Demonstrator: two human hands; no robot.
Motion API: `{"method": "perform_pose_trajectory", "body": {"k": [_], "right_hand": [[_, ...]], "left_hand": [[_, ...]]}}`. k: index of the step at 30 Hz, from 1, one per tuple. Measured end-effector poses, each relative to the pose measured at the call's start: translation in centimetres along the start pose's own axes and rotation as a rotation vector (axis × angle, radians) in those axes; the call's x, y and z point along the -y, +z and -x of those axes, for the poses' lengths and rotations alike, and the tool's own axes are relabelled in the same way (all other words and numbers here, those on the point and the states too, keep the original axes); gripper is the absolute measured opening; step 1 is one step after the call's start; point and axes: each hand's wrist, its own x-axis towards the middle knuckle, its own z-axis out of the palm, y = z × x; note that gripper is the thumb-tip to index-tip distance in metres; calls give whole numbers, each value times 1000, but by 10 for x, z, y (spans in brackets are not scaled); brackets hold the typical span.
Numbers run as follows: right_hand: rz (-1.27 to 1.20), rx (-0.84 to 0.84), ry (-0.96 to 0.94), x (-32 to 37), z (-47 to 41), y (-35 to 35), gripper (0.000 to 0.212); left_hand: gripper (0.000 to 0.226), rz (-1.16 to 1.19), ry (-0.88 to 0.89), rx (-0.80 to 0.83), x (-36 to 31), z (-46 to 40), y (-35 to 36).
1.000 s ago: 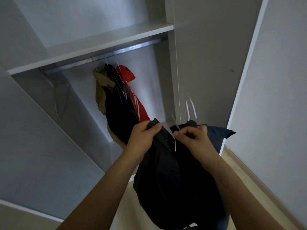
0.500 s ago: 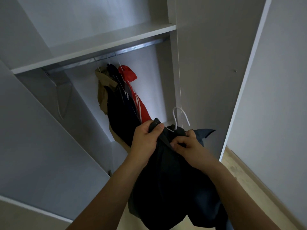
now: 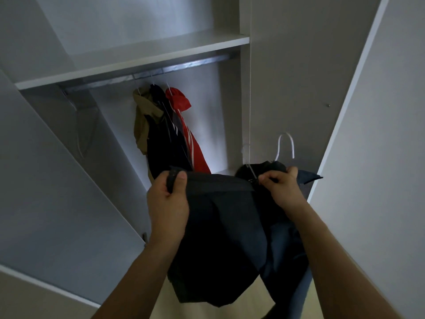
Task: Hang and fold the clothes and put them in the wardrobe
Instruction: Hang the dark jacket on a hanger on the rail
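A dark navy garment (image 3: 225, 238) hangs between both hands in front of the open wardrobe. My left hand (image 3: 167, 199) grips its top edge at the left. My right hand (image 3: 281, 187) pinches the top edge at the right, beside a white wire hanger (image 3: 285, 146) whose hook sticks up above the cloth. The edge is stretched flat between the hands. Inside the wardrobe, a tan garment (image 3: 143, 118), a dark garment (image 3: 165, 143) and a red striped garment (image 3: 190, 139) hang from the metal rail (image 3: 184, 65).
A white shelf (image 3: 142, 58) sits above the rail. An open wardrobe door (image 3: 57, 203) stands at the left and another door (image 3: 379, 157) at the right. An empty hanger (image 3: 85, 132) hangs at the rail's left end. Pale floor shows below.
My hands have moved apart, pulling the garment's top edge out straight. The hanger hook has shifted right with my right hand.
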Motion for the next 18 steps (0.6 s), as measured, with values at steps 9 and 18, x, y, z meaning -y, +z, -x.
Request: {"method": "perform_pose_trajectory", "body": {"k": [9,18], "right_hand": [[119,-66,-102,22,-28,-29,16],[133,-9,-433,64,-10,-36,16]], "left_hand": [[15,-152,-167,-133,33,-30,-61],[68,-796,291,663,4,-25,35]]}}
